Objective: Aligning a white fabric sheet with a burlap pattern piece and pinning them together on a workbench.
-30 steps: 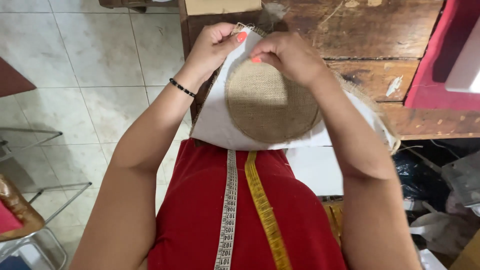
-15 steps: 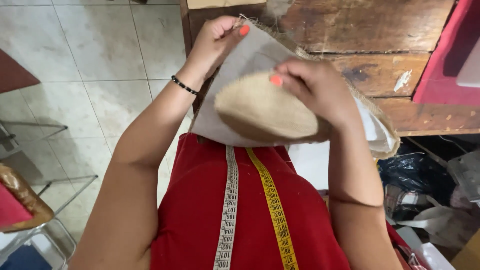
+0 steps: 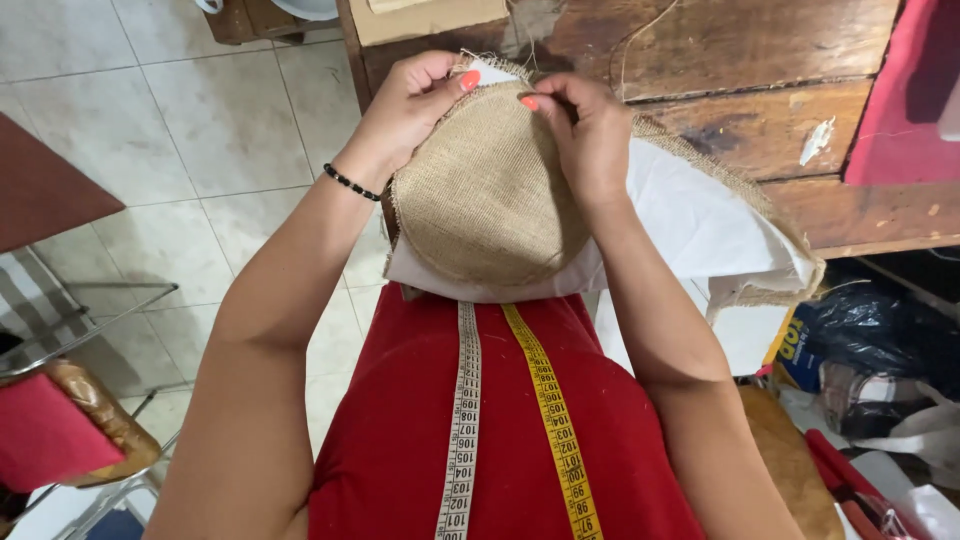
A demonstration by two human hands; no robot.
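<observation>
A worn wooden desk (image 3: pixel 760 60) filled the top of the view, with pale floor tiles (image 3: pixel 180 130) to its left. A red cloth (image 3: pixel 905 110) lay on the desk's right end. Below the desk's right edge, a dark plastic bag (image 3: pixel 880 330) sat among other clutter; what it held could not be made out. A chair with a red seat pad (image 3: pixel 45 440) stood at the lower left.

The person wore a red top (image 3: pixel 440 440), with a measuring tape (image 3: pixel 465 420) hanging down it in two strands, one whitish and one yellow.

Held up between chest and desk edge was a round burlap piece (image 3: pixel 485 200), lying on a white fabric (image 3: pixel 700 225) that spread out to the right, where more frayed burlap edged it.

The left hand (image 3: pixel 415 100), a black bead bracelet (image 3: pixel 350 182) at its wrist, was closed on the round piece's upper left rim, thumb on top. The right hand (image 3: pixel 590 130) pinched the top rim just beside it, fingers curled tight on the burlap.
</observation>
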